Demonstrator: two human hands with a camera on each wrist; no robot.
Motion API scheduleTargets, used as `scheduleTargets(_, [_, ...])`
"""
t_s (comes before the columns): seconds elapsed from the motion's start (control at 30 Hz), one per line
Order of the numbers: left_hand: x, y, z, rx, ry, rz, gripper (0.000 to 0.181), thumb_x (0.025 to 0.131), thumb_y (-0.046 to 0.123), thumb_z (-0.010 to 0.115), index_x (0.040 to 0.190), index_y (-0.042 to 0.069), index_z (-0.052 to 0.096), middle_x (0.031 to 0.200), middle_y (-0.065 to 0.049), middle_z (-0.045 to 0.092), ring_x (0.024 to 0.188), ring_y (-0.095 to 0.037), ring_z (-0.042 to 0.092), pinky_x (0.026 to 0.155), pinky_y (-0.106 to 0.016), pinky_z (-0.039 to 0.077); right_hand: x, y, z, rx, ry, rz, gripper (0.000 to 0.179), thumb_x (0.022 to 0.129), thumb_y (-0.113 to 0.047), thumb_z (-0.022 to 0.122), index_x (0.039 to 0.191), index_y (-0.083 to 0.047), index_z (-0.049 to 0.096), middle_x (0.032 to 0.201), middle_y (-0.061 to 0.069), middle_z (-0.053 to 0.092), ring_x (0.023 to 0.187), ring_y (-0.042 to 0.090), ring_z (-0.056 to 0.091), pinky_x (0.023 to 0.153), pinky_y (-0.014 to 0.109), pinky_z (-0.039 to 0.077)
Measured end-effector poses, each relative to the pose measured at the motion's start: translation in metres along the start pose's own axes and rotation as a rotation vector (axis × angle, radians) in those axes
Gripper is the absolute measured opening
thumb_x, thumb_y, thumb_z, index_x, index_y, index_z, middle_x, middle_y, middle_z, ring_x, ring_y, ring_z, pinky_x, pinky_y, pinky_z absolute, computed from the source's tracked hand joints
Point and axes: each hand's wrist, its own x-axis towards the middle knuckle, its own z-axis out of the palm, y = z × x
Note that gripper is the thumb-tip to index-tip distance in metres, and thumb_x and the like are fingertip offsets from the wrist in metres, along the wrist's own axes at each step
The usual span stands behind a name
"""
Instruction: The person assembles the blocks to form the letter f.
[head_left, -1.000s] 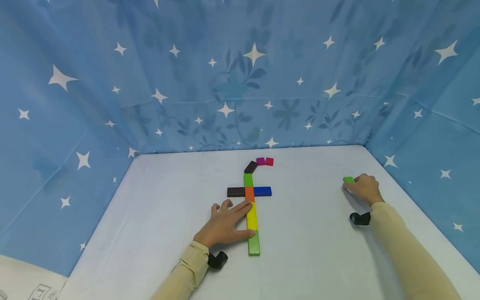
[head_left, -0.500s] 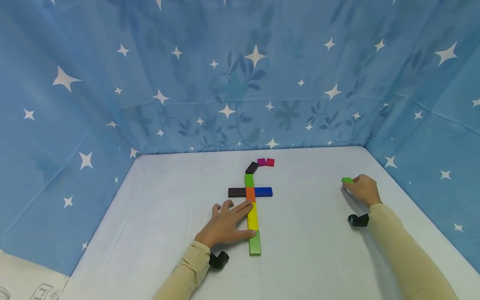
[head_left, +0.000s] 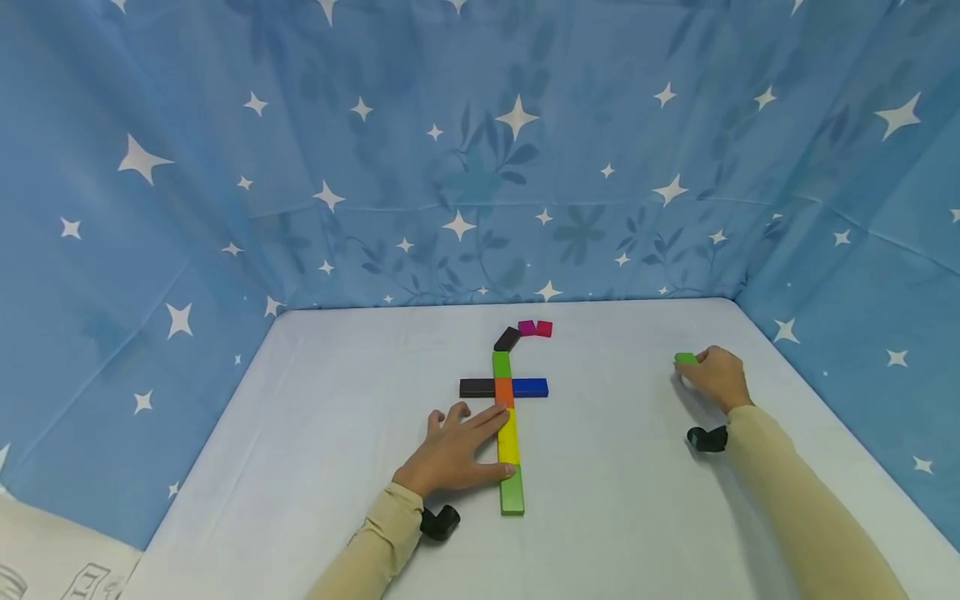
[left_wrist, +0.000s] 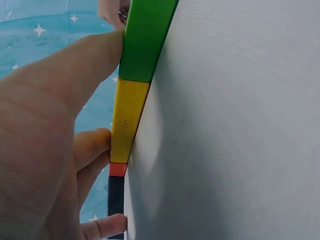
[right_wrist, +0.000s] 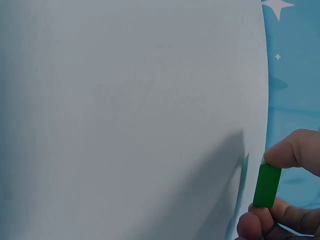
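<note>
Fingers spread, my left hand (head_left: 453, 454) rests on the row of blocks in the head view. Its thumb touches where the yellow block (head_left: 507, 437) meets the near green block (head_left: 512, 492), and its fingertips lie near the orange block (head_left: 504, 392). A black block (head_left: 477, 388) and a blue block (head_left: 530, 387) flank the orange one. Beyond stands another green block (head_left: 502, 364), then a tilted black block (head_left: 507, 339). Over at the right, my right hand (head_left: 718, 379) pinches a small green block (right_wrist: 267, 185) between thumb and fingers, raised above the table.
A purple block (head_left: 527, 328) and a red block (head_left: 544, 329) lie at the far end of the row. The white table (head_left: 337, 358) ends at a blue star-patterned curtain (head_left: 375, 167) along the back and sides. Black wrist cameras hang under both wrists.
My right hand has shifted slightly left with the small green block in its pinch. The left hand stays on the row, and the whole head view has drifted a little.
</note>
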Motion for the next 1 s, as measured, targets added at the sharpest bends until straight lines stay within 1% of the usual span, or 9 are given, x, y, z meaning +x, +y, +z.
scheduleTargets(0.23, [0.000, 0.001, 0.001, 0.017, 0.009, 0.007, 0.086, 0.096, 0.070, 0.065, 0.168, 0.027, 0.042, 0.172, 0.010, 0.035, 0.144, -0.036, 0.035, 0.111, -0.067, 0.025, 0.005, -0.016, 0.006, 0.023, 0.013, -0.078, 0.052, 0.100, -0.026, 0.067, 0.113, 0.023, 0.055, 0.105, 0.035, 0.061, 0.095, 0.045, 0.058, 0.082, 0.055, 0.052])
scheduleTargets(0.4, [0.000, -0.001, 0.002, 0.019, 0.008, 0.008, 0.086, 0.096, 0.070, 0.064, 0.168, 0.028, 0.041, 0.173, 0.011, 0.034, 0.144, -0.036, 0.036, 0.111, -0.067, 0.025, 0.007, -0.030, 0.013, 0.043, 0.002, -0.105, 0.048, 0.099, -0.026, 0.068, 0.111, 0.019, 0.055, 0.104, 0.032, 0.061, 0.095, 0.043, 0.057, 0.082, 0.054, 0.051])
scheduleTargets(0.7, [0.000, -0.001, 0.001, 0.017, -0.004, -0.003, 0.086, 0.096, 0.071, 0.063, 0.168, 0.029, 0.041, 0.173, 0.012, 0.033, 0.145, -0.036, 0.035, 0.113, -0.069, 0.023, 0.011, -0.062, 0.029, 0.063, -0.027, -0.163, 0.044, 0.097, -0.025, 0.071, 0.109, 0.015, 0.057, 0.104, 0.031, 0.062, 0.093, 0.041, 0.058, 0.080, 0.051, 0.052])
scheduleTargets(0.83, [0.000, -0.001, 0.001, 0.009, -0.010, -0.007, 0.086, 0.096, 0.071, 0.062, 0.168, 0.031, 0.039, 0.173, 0.013, 0.032, 0.146, -0.035, 0.034, 0.114, -0.068, 0.022, 0.012, -0.075, 0.038, 0.068, -0.042, -0.180, 0.043, 0.097, -0.023, 0.071, 0.109, 0.015, 0.058, 0.105, 0.031, 0.064, 0.093, 0.040, 0.059, 0.081, 0.050, 0.052])
scheduleTargets(1.0, [-0.001, 0.000, 0.000, 0.016, 0.001, 0.004, 0.086, 0.096, 0.070, 0.063, 0.168, 0.029, 0.041, 0.173, 0.012, 0.033, 0.144, -0.035, 0.035, 0.112, -0.068, 0.024, 0.012, -0.090, 0.048, 0.074, -0.057, -0.187, 0.042, 0.097, -0.022, 0.071, 0.111, 0.015, 0.058, 0.107, 0.031, 0.064, 0.095, 0.040, 0.060, 0.085, 0.051, 0.052])
